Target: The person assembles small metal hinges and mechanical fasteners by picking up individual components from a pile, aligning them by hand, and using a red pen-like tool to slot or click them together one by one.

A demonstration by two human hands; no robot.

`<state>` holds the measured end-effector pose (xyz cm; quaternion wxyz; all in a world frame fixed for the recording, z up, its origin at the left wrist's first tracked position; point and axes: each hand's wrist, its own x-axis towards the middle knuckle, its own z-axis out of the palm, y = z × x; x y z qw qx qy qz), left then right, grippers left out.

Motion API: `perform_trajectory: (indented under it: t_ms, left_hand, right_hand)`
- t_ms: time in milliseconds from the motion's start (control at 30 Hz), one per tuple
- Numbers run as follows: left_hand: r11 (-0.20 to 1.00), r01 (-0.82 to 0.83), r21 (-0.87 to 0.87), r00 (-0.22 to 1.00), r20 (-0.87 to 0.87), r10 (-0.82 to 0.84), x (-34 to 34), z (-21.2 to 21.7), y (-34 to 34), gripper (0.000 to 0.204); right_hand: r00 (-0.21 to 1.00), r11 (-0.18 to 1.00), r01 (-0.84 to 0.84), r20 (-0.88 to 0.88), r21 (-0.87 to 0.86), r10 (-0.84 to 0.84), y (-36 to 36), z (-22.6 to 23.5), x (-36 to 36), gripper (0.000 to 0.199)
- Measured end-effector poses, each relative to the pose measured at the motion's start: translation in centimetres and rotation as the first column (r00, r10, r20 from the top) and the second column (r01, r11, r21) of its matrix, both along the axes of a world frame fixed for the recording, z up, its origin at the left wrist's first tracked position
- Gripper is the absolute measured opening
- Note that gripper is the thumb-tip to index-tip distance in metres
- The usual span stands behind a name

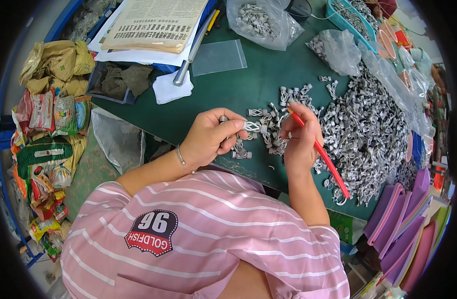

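Observation:
My left hand (208,137) pinches a small grey metal clip (250,125) by its end, just above the green table (248,84). My right hand (300,137) grips a thin red rod (324,157) that slants down to the right, its tip near the clip. Between and beyond the hands lie several loose clips (273,134). A large heap of the same grey clips (368,129) spreads to the right of my right hand.
Clear plastic bags of clips (261,22) lie at the table's far side, beside a small empty clear bag (218,56), a metal tool (188,55) and stacked papers (153,22). Purple and pink trays (405,229) stand at right. Snack packets and brown bags (49,114) pile up left.

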<state>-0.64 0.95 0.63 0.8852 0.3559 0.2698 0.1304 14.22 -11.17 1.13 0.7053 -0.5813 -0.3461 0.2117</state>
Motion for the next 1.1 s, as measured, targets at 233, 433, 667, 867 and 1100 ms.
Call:
perform_trajectory:
  t_ms: [233, 433, 667, 867, 1100]
  left_hand:
    - [1.000, 0.011, 0.015, 1.000, -0.015, -0.010, 0.3, 0.5, -0.1, 0.008]
    - [0.998, 0.016, 0.059, 1.000, -0.006, -0.016, 0.1, 0.8, -0.4, 0.011]
    - [0.999, -0.005, 0.044, 1.000, -0.011, 0.005, -0.2, 0.6, -0.6, 0.006]
    - [1.000, -0.005, 0.017, 1.000, -0.019, 0.006, -0.3, 0.5, -0.7, 0.005]
    - [0.986, -0.051, 0.161, 0.999, 0.026, 0.047, -0.3, 0.4, -0.5, 0.008]
  right_hand:
    - [0.982, 0.994, -0.030, 0.188, 0.110, 0.009, 0.2, 0.5, -2.9, 0.017]
    - [0.941, 0.994, 0.056, 0.328, 0.093, -0.083, 0.9, -0.1, -3.2, 0.017]
    - [0.942, 0.995, 0.045, 0.327, 0.086, -0.071, 0.9, 0.0, -3.2, 0.017]
    - [0.949, 0.998, -0.006, 0.314, 0.061, -0.014, 0.4, -0.2, -3.2, 0.018]
    - [0.999, 0.999, 0.045, 0.023, 0.003, -0.045, 0.8, 1.0, -2.5, 0.014]
